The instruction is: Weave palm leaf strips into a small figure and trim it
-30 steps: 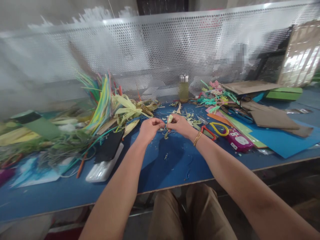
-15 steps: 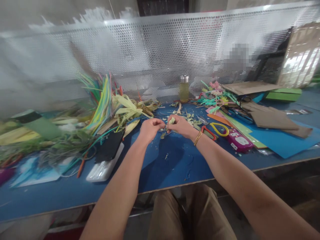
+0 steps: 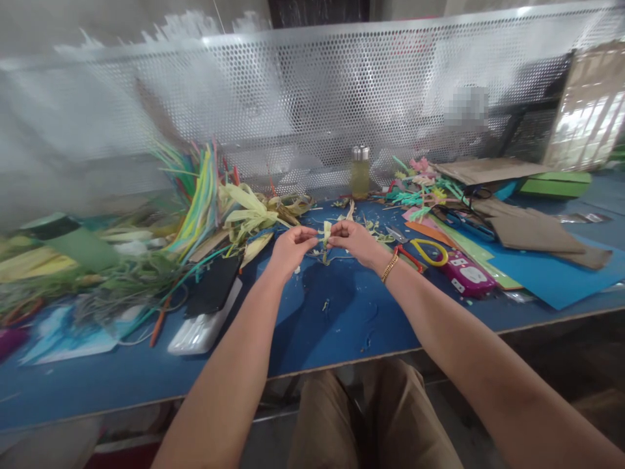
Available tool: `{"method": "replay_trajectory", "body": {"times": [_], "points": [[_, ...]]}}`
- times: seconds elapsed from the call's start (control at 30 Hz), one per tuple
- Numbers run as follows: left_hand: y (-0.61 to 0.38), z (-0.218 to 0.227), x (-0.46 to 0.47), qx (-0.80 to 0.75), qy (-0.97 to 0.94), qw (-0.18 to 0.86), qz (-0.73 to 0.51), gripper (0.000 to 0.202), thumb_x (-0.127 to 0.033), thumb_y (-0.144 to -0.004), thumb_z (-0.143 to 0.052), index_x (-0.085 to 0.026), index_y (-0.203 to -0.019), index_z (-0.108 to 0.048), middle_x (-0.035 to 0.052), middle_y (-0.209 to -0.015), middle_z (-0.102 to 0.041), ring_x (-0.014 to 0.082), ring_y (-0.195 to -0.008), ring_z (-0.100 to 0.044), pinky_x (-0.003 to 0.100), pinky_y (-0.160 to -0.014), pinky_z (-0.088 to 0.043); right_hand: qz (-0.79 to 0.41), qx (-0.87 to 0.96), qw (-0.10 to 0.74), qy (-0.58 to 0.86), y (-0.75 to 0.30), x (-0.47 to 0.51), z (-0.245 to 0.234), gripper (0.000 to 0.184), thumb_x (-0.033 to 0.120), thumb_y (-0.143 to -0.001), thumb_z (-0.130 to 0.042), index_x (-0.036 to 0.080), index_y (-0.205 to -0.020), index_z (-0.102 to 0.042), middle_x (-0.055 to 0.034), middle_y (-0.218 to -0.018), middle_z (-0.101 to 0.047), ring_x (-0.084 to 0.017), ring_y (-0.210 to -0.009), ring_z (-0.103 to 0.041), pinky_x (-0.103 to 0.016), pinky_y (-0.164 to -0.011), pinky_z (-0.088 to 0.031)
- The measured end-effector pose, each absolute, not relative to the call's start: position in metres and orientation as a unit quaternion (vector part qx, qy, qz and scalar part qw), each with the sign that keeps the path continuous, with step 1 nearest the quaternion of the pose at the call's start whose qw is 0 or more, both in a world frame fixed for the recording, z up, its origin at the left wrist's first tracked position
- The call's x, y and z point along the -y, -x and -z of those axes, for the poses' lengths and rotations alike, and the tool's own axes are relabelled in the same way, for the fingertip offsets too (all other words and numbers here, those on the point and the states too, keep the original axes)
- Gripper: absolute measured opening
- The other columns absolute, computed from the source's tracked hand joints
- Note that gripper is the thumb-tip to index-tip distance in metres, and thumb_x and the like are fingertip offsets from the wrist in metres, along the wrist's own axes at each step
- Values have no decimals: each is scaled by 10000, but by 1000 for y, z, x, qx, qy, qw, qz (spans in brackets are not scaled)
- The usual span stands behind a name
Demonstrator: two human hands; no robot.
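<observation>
Both my hands meet above the middle of the blue table (image 3: 312, 326). My left hand (image 3: 291, 248) and my right hand (image 3: 355, 240) each pinch a small pale green leaf strip (image 3: 325, 236) from opposite sides, holding it upright a little above the tabletop. A gold bracelet (image 3: 389, 268) sits on my right wrist. Small leaf scraps (image 3: 325, 304) lie on the table below my hands.
A heap of coloured strips and dried leaves (image 3: 215, 208) lies left. A black phone on a white case (image 3: 208, 312) is near the front left. Scissors with yellow and red handles (image 3: 420, 253), a pink box (image 3: 466, 275), coloured paper (image 3: 547, 273) and a bottle (image 3: 360, 172) stand right and behind. Perforated metal screen (image 3: 312, 111) at the back.
My hands have lifted slightly and shifted away from me, and the leaf strip now stands more upright between the fingertips.
</observation>
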State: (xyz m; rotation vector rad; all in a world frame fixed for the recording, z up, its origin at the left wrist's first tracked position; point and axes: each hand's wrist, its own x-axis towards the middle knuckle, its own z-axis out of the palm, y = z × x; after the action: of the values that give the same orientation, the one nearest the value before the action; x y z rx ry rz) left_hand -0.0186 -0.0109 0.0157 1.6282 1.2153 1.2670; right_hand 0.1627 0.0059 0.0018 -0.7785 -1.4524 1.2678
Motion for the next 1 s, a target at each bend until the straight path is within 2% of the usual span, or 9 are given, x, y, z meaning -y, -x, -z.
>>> {"method": "replay_trajectory", "body": {"times": [0.07, 0.13, 0.33, 0.53, 0.77, 0.87, 1.0], "points": [[19, -15, 11, -461, -651, 362, -483, 365, -325, -635, -756, -198, -972, -700, 64, -955, -709, 187, -870, -629, 326, -804, -471, -534, 588, 510, 331, -162, -6, -1, 253, 188, -661, -724, 190, -825, -532, 25, -700, -619, -120, -661, -637, -296, -713, -528], [17, -16, 13, -467, -663, 361, -461, 404, -340, -609, -779, -191, -979, -711, 83, -1019, -709, 210, -917, -629, 344, -830, -469, -531, 585, 510, 339, -161, -5, -2, 260, 165, -657, -727, 188, -830, -534, 21, -695, -621, -118, -651, -631, -290, -701, -529], [10, -18, 18, -495, -653, 356, -448, 289, -396, -645, -752, -168, -822, -734, 57, -830, -719, 197, -777, -625, 325, -763, -450, -520, 606, 496, 341, -160, -1, -6, 250, 177, -659, -722, 181, -837, -547, 12, -715, -630, -126, -663, -624, -295, -706, -520], [9, -15, 16, -508, -624, 359, -472, 317, -423, -585, -787, -167, -761, -725, 30, -749, -694, 164, -681, -586, 301, -703, -420, -451, 647, 491, 370, -163, 1, -9, 253, 285, -643, -735, 151, -837, -644, -28, -833, -657, -128, -770, -584, -275, -752, -461], [7, -13, 16, -507, -628, 382, -449, 304, -413, -579, -791, -156, -727, -724, 18, -676, -659, 140, -631, -537, 287, -665, -384, -411, 667, 478, 396, -162, 1, -8, 225, 364, -665, -698, 155, -659, -616, 28, -623, -555, -90, -598, -451, -248, -606, -368], [6, -12, 16, -496, -623, 411, -444, 312, -414, -589, -788, -155, -748, -720, 19, -684, -649, 128, -611, -515, 281, -640, -368, -396, 663, 481, 415, -162, 1, -9, 240, 369, -674, -676, 153, -620, -586, 37, -579, -515, -83, -569, -409, -247, -576, -333], [6, -10, 16, -484, -608, 461, -428, 380, -389, -581, -801, -172, -882, -722, 20, -739, -654, 115, -595, -494, 271, -602, -346, -394, 648, 488, 431, -163, 2, -13, 246, 382, -673, -653, 162, -619, -559, 39, -574, -496, -85, -566, -392, -247, -559, -310]]}}
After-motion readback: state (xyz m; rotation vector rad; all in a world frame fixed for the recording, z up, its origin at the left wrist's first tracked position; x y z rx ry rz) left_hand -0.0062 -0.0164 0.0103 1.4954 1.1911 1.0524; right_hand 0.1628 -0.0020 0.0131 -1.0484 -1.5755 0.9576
